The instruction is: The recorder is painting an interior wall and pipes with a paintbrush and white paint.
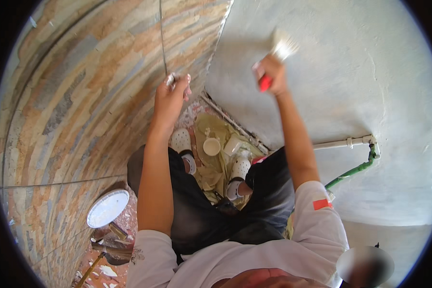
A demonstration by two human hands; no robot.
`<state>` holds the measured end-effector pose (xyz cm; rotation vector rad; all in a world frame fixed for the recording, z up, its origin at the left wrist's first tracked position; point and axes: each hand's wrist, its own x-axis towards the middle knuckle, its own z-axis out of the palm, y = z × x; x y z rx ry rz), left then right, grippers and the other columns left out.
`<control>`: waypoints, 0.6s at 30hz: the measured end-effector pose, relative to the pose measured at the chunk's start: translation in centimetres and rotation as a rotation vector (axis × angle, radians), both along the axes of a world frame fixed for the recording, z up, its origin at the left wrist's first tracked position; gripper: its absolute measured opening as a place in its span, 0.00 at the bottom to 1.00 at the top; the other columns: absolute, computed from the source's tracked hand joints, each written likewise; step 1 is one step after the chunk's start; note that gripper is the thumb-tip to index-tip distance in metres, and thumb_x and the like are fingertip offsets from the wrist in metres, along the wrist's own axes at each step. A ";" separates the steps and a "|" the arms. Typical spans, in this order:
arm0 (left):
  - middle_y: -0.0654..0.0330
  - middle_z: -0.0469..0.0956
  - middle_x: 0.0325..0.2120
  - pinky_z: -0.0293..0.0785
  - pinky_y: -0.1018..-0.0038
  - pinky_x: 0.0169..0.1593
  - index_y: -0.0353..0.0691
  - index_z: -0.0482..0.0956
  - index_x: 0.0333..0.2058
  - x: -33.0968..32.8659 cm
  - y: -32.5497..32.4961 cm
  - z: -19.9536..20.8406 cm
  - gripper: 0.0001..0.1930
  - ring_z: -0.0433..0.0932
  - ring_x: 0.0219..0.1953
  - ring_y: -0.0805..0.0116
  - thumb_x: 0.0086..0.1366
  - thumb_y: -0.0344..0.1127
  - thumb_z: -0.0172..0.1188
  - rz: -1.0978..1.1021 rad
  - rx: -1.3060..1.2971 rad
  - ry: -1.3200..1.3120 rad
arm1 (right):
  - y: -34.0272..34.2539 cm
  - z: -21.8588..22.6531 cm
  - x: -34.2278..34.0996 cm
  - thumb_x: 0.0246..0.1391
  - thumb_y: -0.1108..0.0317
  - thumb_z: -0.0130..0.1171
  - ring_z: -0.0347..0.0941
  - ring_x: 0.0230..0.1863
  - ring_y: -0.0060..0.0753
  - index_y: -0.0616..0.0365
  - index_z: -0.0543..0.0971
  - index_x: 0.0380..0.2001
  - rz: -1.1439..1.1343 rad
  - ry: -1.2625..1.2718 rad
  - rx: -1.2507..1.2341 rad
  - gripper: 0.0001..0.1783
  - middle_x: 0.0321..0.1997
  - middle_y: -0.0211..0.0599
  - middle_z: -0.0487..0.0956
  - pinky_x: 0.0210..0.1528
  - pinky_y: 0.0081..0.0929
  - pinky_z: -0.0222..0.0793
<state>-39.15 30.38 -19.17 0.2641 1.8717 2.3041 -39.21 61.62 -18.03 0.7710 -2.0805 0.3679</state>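
My right hand is closed round the red handle of a paintbrush. The brush's pale bristles are up against the grey plastered wall and look slightly blurred. Raised in front of the stone-patterned tiled wall, near the corner, is my left hand. Its fingers are curled in and smeared with white; whatever they may hold is hidden. Between my feet a white cup stands on a crumpled yellowish sheet, with a white container beside it.
White pipe and green pipe run along the wall at right. At lower left lie a round white lid and a wooden-handled tool on the littered floor. My white clogs flank the cup. A blurred round shape sits lower right.
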 end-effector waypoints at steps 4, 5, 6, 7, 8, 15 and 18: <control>0.66 0.73 0.22 0.65 0.79 0.31 0.38 0.75 0.31 0.9 0.5 -0.9 0.11 0.69 0.25 0.79 0.68 0.39 0.57 -0.057 -0.056 -0.006 | -1.6 -13.1 3.6 0.53 0.72 0.60 0.64 0.21 0.46 0.57 0.68 0.16 -0.106 -0.506 -0.176 0.15 0.17 0.43 0.67 0.26 0.38 0.60; 0.66 0.74 0.22 0.66 0.79 0.31 0.38 0.76 0.32 1.3 1.2 -1.0 0.11 0.69 0.25 0.79 0.68 0.39 0.57 -0.088 -0.093 -0.022 | -1.3 -14.2 4.4 0.54 0.71 0.60 0.65 0.21 0.47 0.57 0.68 0.17 -0.095 -0.534 -0.119 0.15 0.16 0.43 0.67 0.27 0.39 0.61; 0.65 0.75 0.23 0.67 0.78 0.32 0.37 0.76 0.34 1.6 0.9 -1.6 0.13 0.70 0.26 0.78 0.68 0.42 0.56 -0.138 -0.155 0.009 | -2.2 -13.9 4.7 0.54 0.71 0.60 0.65 0.21 0.47 0.57 0.68 0.17 -0.078 -0.514 -0.121 0.15 0.16 0.43 0.67 0.27 0.39 0.61; 0.63 0.76 0.24 0.69 0.77 0.32 0.36 0.77 0.36 2.0 0.6 -1.7 0.16 0.72 0.26 0.77 0.69 0.45 0.56 -0.191 -0.219 0.028 | -3.1 -13.2 5.8 0.54 0.68 0.60 0.68 0.23 0.46 0.57 0.70 0.18 -0.071 -0.528 -0.059 0.14 0.17 0.42 0.69 0.31 0.39 0.64; 0.63 0.76 0.24 0.69 0.77 0.32 0.36 0.77 0.36 1.7 0.4 -1.7 0.16 0.72 0.26 0.77 0.69 0.45 0.56 -0.179 -0.225 0.037 | -3.6 -12.3 6.1 0.54 0.65 0.61 0.70 0.25 0.46 0.56 0.72 0.19 -0.068 -0.543 0.001 0.14 0.18 0.40 0.71 0.36 0.39 0.67; 0.55 0.82 0.29 0.74 0.70 0.38 0.31 0.80 0.40 3.2 3.5 -2.8 0.35 0.78 0.30 0.67 0.68 0.65 0.48 -0.670 -0.660 -0.135 | -5.5 -6.7 10.7 0.42 0.66 0.62 0.73 0.32 0.36 0.54 0.73 0.25 -0.086 -0.362 0.205 0.08 0.23 0.32 0.74 0.44 0.31 0.66; 0.57 0.81 0.31 0.72 0.73 0.39 0.31 0.81 0.40 4.3 5.2 -2.5 0.37 0.78 0.29 0.70 0.68 0.66 0.46 -0.835 -0.676 -0.083 | -5.4 -7.5 12.2 0.40 0.69 0.59 0.73 0.33 0.37 0.56 0.74 0.23 -0.069 -0.387 0.142 0.05 0.24 0.32 0.74 0.45 0.33 0.67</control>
